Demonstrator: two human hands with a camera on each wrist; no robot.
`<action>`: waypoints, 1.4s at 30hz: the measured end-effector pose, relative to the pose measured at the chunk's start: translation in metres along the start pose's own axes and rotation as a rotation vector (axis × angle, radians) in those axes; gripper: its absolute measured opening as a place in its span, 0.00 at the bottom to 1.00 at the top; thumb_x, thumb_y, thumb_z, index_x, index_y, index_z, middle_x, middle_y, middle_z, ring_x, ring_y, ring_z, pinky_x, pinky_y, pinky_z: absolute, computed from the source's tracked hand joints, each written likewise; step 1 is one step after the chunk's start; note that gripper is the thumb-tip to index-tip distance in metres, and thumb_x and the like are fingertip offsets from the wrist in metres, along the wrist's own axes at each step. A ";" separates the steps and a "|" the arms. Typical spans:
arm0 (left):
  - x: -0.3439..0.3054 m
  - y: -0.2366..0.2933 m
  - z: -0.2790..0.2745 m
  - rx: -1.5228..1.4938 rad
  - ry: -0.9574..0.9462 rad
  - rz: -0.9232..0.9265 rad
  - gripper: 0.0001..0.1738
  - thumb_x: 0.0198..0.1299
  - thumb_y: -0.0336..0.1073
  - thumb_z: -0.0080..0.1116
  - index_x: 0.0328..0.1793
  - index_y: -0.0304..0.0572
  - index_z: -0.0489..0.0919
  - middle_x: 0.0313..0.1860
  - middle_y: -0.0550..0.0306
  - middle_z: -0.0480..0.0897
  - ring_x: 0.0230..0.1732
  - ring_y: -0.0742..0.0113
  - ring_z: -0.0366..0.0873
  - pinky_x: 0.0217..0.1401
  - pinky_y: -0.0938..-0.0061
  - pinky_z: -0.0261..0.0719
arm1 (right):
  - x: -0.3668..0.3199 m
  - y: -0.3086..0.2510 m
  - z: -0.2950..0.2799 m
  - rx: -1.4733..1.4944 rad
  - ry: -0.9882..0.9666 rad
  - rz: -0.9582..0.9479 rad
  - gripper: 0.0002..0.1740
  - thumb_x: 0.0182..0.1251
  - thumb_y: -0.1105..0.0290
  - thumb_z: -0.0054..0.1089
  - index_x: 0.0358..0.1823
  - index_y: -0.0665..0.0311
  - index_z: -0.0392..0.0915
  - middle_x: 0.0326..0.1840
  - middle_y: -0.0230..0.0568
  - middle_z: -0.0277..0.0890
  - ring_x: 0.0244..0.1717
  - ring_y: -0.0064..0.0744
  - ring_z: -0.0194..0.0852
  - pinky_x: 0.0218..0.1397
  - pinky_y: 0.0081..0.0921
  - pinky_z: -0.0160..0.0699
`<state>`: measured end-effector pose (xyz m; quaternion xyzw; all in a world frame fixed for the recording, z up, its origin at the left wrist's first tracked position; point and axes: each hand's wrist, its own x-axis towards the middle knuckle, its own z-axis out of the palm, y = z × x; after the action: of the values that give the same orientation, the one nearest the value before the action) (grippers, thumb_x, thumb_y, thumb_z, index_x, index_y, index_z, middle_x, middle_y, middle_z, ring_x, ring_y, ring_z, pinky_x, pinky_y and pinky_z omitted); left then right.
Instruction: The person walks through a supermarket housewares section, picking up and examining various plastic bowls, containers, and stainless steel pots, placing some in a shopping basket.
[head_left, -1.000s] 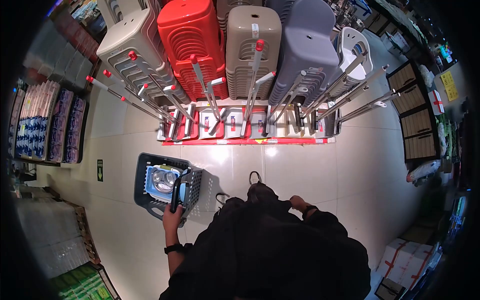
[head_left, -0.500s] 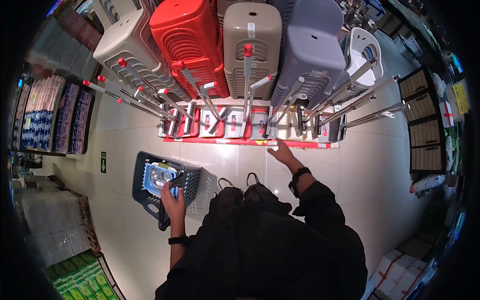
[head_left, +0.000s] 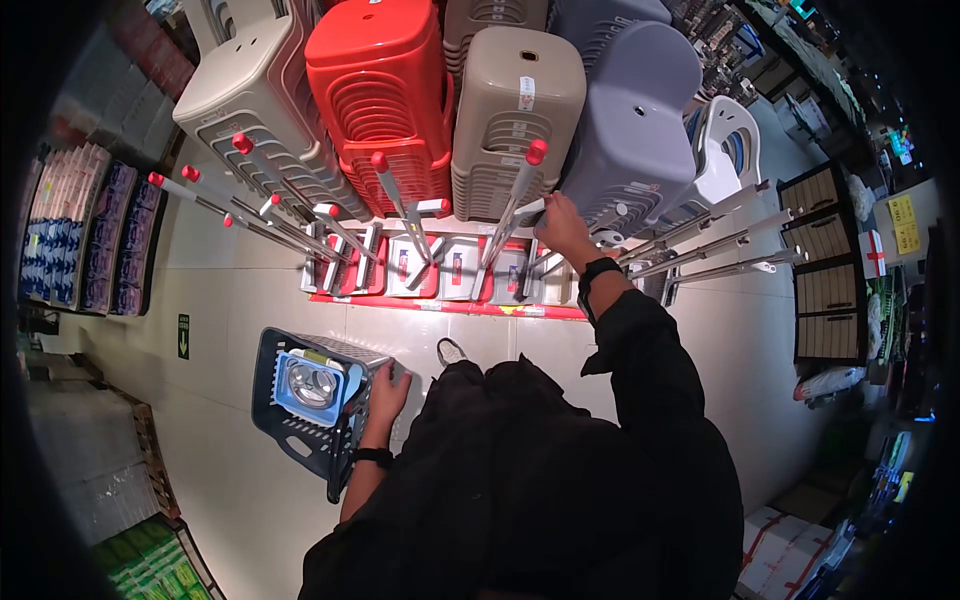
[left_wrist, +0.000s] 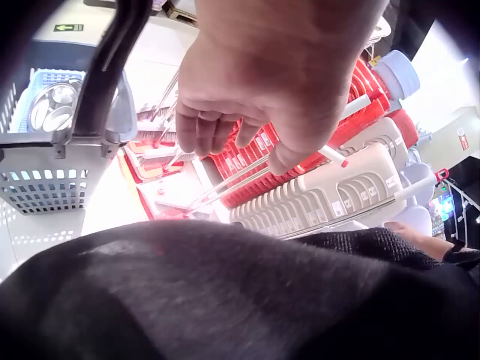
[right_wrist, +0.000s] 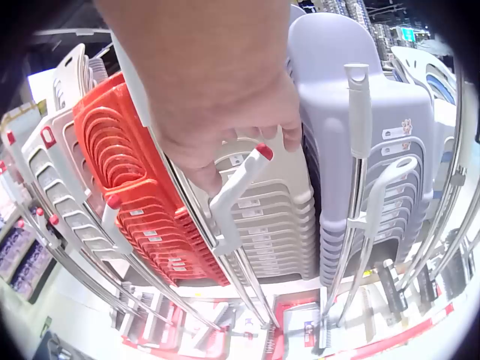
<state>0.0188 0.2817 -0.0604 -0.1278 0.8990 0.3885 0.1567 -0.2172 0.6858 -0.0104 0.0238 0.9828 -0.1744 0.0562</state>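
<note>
My right hand point(head_left: 567, 232) reaches out over a row of broom and dustpan sets. In the right wrist view its thumb and fingers hang right by a short white dustpan handle point(right_wrist: 238, 184) with a red tip, not closed round it. Taller poles with red ends point(head_left: 537, 152) rise beside it. My left hand point(head_left: 388, 395) holds nothing and hangs loosely curled beside a dark grey shopping basket point(head_left: 268, 395). The basket's black handle point(left_wrist: 112, 75) is folded down. Inside lies a light blue plastic basket point(head_left: 292, 408) with a shiny, clear round-patterned item point(head_left: 311, 384).
Stacked plastic stools stand behind the poles: cream point(head_left: 235, 75), red point(head_left: 372, 50), taupe point(head_left: 525, 75) and grey-purple point(head_left: 640, 85). Dustpan bases point(head_left: 405, 265) line a low red-edged platform. Packaged goods point(head_left: 75, 230) stand at the left, drawer cabinets point(head_left: 822, 270) at the right.
My left hand has let go of the basket's handle, which dropped toward me, and has moved right. My right hand has gone from beside my body forward to the dustpan handle.
</note>
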 end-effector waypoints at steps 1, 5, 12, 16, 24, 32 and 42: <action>0.005 0.007 -0.002 -0.002 0.001 -0.003 0.33 0.58 0.45 0.61 0.65 0.31 0.70 0.57 0.34 0.76 0.58 0.45 0.75 0.61 0.60 0.72 | 0.000 0.001 0.001 -0.026 -0.031 0.003 0.40 0.49 0.66 0.66 0.66 0.65 0.62 0.71 0.49 0.56 0.71 0.48 0.54 0.67 0.43 0.67; 0.015 0.033 -0.001 -0.058 -0.065 -0.013 0.34 0.58 0.46 0.60 0.65 0.32 0.69 0.58 0.35 0.75 0.58 0.47 0.75 0.61 0.60 0.72 | 0.002 0.014 0.009 -0.096 -0.091 -0.047 0.41 0.48 0.67 0.65 0.67 0.62 0.61 0.70 0.49 0.57 0.71 0.50 0.54 0.67 0.47 0.67; 0.002 0.059 0.005 0.051 -0.072 -0.094 0.34 0.59 0.48 0.59 0.67 0.33 0.68 0.59 0.36 0.74 0.57 0.47 0.76 0.59 0.61 0.74 | 0.027 0.016 0.017 -0.360 -0.295 -0.173 0.21 0.53 0.60 0.63 0.49 0.58 0.77 0.55 0.43 0.74 0.60 0.46 0.69 0.56 0.41 0.74; 0.003 0.074 0.024 -0.035 -0.057 -0.119 0.34 0.60 0.49 0.59 0.67 0.34 0.68 0.60 0.37 0.73 0.57 0.48 0.76 0.59 0.61 0.74 | 0.030 0.024 0.022 -0.344 -0.502 -0.285 0.23 0.53 0.49 0.65 0.43 0.59 0.81 0.46 0.44 0.82 0.49 0.45 0.81 0.50 0.41 0.79; 0.015 0.103 0.063 -0.231 -0.106 -0.107 0.34 0.61 0.49 0.59 0.67 0.33 0.68 0.56 0.40 0.77 0.54 0.55 0.77 0.59 0.65 0.74 | -0.010 0.010 0.003 -0.167 -0.613 -0.260 0.28 0.55 0.44 0.61 0.46 0.60 0.81 0.42 0.48 0.82 0.47 0.47 0.81 0.47 0.43 0.78; 0.041 0.143 0.074 -0.572 -0.553 -0.273 0.34 0.67 0.57 0.49 0.68 0.37 0.67 0.53 0.50 0.80 0.52 0.64 0.78 0.52 0.72 0.75 | -0.087 -0.012 0.015 0.122 -0.617 0.058 0.32 0.58 0.42 0.55 0.48 0.64 0.80 0.41 0.54 0.82 0.45 0.53 0.80 0.49 0.45 0.77; 0.058 0.164 0.104 -0.852 -0.911 -0.486 0.26 0.66 0.63 0.46 0.50 0.48 0.73 0.31 0.63 0.79 0.28 0.74 0.77 0.29 0.79 0.74 | -0.185 -0.068 0.032 0.619 -0.483 0.188 0.31 0.67 0.50 0.53 0.51 0.77 0.72 0.45 0.61 0.79 0.49 0.54 0.80 0.51 0.39 0.76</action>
<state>-0.0733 0.4619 -0.0419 -0.2005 0.4564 0.6784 0.5397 -0.0348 0.6058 0.0054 0.0877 0.8359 -0.4566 0.2917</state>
